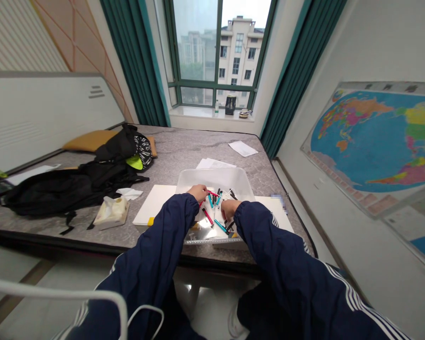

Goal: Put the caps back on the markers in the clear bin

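Pens (220,226) in red, teal and black lie loose inside the bin (217,175), and from my remote seat that is where I am working. Over the bin's left half, my left hand (198,192) pinches a red pen (214,193) at the fingertips. Toward the bin's right side, my right hand (230,208) reaches down with fingers curled; its grip is hidden, so I cannot tell whether it holds anything. As I judge it, little is settled: one pen is in hand, while the rest point every which way with colours mixed, and I make out no ordered group among them. Left of the bin sits a tissue pack (112,214); just beyond the bin lie papers (214,164).
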Available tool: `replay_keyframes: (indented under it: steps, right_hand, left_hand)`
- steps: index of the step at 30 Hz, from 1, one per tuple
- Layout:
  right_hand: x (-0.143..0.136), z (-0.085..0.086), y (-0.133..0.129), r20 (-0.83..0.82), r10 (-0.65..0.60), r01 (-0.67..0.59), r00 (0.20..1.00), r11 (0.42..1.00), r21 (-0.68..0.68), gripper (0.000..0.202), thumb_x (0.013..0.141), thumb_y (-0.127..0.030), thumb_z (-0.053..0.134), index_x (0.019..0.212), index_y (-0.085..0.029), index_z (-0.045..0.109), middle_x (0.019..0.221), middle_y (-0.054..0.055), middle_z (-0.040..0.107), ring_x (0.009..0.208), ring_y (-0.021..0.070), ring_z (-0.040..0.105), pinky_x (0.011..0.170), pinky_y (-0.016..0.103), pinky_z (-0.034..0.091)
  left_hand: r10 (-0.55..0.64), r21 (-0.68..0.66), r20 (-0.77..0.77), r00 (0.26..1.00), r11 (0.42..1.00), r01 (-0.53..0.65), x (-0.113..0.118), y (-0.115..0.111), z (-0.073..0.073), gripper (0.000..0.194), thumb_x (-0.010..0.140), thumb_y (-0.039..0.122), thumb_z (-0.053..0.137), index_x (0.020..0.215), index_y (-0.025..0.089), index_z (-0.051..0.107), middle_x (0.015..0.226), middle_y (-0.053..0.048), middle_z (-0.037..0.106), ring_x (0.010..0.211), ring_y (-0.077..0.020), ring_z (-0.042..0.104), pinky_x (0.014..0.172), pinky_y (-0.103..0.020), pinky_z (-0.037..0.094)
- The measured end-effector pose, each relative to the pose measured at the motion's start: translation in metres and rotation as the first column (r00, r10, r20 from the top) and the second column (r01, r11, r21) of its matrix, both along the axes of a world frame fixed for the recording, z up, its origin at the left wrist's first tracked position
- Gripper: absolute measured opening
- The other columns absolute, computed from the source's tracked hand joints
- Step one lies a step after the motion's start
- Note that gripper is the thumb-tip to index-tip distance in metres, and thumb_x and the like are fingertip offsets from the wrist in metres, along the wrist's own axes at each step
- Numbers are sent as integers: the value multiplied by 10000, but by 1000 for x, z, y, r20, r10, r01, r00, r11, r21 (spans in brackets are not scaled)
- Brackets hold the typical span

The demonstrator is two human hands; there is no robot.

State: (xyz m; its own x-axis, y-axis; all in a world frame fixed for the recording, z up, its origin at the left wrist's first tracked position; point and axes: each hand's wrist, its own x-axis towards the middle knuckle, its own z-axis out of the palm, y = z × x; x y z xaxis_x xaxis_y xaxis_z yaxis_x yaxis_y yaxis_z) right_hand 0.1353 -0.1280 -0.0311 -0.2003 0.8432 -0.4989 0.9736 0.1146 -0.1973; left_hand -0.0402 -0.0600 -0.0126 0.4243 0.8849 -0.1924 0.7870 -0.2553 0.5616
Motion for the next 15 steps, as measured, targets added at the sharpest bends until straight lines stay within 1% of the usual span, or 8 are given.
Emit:
replay_keyframes:
  steps: [2, 4, 8, 10, 11, 13, 15]
  right_hand:
    - [0, -2, 1, 14, 42, -41, 999, 999, -25, 274, 425, -39, 828, 661, -166, 771, 678, 72, 714, 771, 252, 694, 728, 266, 517]
    - [1, -2, 3, -3, 81, -81, 997, 996, -49, 259, 459, -79, 837, 692, -173, 775, 704, 59, 719, 799, 241, 691, 745, 256, 512]
    - [1, 5, 5, -48, 137, -139, 989, 989, -50, 216, 584, -125, 807, 785, -200, 784, 795, 29, 742, 837, 206, 688, 743, 225, 488]
    - [1, 10, 6, -54, 136, -135, 989, 991, 13, 193, 657, -127, 766, 837, -194, 782, 852, 40, 750, 872, 202, 687, 755, 218, 475]
    - [1, 12, 7, -69, 116, -111, 991, 991, 70, 181, 697, -132, 740, 864, -189, 778, 885, 47, 752, 890, 197, 686, 764, 214, 469]
    - [0, 18, 8, -138, 49, -18, 989, 977, 214, 171, 771, -146, 685, 918, -179, 766, 947, 54, 752, 918, 181, 681, 788, 205, 460]
    - [-1, 23, 11, -244, -13, 96, 970, 939, 330, 173, 818, -162, 653, 959, -168, 753, 986, 59, 749, 930, 167, 677, 813, 203, 458]
  left_hand:
    - [-2, -6, -8, 1000, 1000, 2, 1, -1, 0, 179, 811, 213, 540, 884, 180, 700, 715, -39, 737, 581, -132, 648, 599, -201, 474]
    - [-2, -8, -14, 1000, 1000, 2, 1, -1, 0, 176, 811, 216, 545, 885, 180, 700, 709, -35, 736, 580, -128, 645, 596, -196, 472]
    - [-7, -8, -6, 1000, 1000, 7, 2, 1, -2, 178, 818, 218, 532, 876, 180, 696, 718, -34, 736, 541, -122, 626, 577, -205, 468]
    - [-15, -10, 4, 1000, 1000, 15, 2, 2, -3, 180, 818, 215, 528, 878, 178, 693, 723, -35, 735, 517, -118, 615, 569, -211, 466]
    - [-15, -10, 9, 1000, 1000, 15, 2, 2, -2, 181, 818, 214, 526, 883, 176, 691, 724, -36, 735, 507, -116, 610, 566, -214, 465]
    - [-8, -8, 28, 1000, 1000, 8, 3, 1, 0, 192, 832, 225, 519, 899, 170, 690, 726, -41, 734, 497, -114, 604, 567, -218, 469]
    - [-13, -15, 56, 998, 1000, 14, 4, 0, 4, 226, 867, 277, 502, 914, 159, 689, 736, -51, 735, 504, -117, 610, 564, -220, 476]
